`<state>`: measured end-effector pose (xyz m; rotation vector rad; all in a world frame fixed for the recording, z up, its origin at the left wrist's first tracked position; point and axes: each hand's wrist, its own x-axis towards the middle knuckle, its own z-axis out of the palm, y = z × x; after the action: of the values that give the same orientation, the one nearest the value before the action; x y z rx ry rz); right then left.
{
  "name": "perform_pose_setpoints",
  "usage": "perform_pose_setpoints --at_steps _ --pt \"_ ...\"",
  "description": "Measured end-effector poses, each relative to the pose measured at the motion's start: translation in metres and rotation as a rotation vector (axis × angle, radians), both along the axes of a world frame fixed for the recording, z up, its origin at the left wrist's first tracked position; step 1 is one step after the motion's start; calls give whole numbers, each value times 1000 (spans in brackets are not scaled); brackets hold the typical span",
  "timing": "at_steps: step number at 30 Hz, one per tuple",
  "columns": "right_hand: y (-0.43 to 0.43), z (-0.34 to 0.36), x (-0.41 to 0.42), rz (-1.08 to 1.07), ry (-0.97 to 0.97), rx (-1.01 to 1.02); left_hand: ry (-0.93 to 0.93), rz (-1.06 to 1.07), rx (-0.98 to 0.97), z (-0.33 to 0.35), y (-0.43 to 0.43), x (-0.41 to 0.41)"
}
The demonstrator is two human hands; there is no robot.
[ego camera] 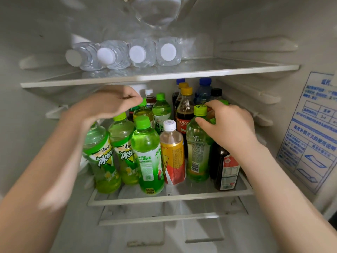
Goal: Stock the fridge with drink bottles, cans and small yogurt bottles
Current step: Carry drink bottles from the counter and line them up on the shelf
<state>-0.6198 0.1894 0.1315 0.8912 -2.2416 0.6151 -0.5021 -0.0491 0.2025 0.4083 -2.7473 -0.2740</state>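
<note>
Clearly we are well into the stocking. We take the cola bottle (185,115), yellow-capped and full of dark liquid, as our marker on the middle shelf (182,197) of the fridge (255,24). Left of it stand two iced tea bottles (109,152) holding pale yellow-green drink, with a bright green bottle (147,152) nearer us and a white-capped bottle (172,150), yellow and red on its label, just in front of the cola. Behind the cola we make out blue caps (205,82) and a black cap (216,92). Right of it our right hand (228,125) grasps the green tea bottle (198,147) at the shoulder, thumb on the front, fingers curled behind the neck. The bottle's base looks set on the shelf, just beside a dark bottle (225,170) with a red and white label. Our left hand (113,101) hovers left of the cola over the rear green caps (144,103), fingers bent down; blur keeps us from telling whether it pinches a cap or holds nothing. Above the cola, on the upper shelf (237,67), four water bottles (142,53) lie side by side, white caps toward us, clear water inside. We judge the bottles nearly done, since this shelf looks crowded. We see no cans and no small yogurt bottles anywhere, so those seem left to do.
</note>
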Motion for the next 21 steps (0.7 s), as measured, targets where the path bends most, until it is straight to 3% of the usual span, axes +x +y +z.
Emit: perform_pose_setpoints --at_steps 4,7,10,13,21 --pt "0 3 1 -4 -26 24 -130 -128 134 -2 14 12" --pt "-4 5 4 -9 22 -28 -217 -130 46 -13 19 17" --pt "-14 8 12 39 85 -143 -151 -147 -83 -25 23 16" --pt "-29 12 17 58 134 -192 -63 -181 -88 -33 22 19" --pt "-64 24 21 319 -20 -37 50 -156 -193 -47 27 46"
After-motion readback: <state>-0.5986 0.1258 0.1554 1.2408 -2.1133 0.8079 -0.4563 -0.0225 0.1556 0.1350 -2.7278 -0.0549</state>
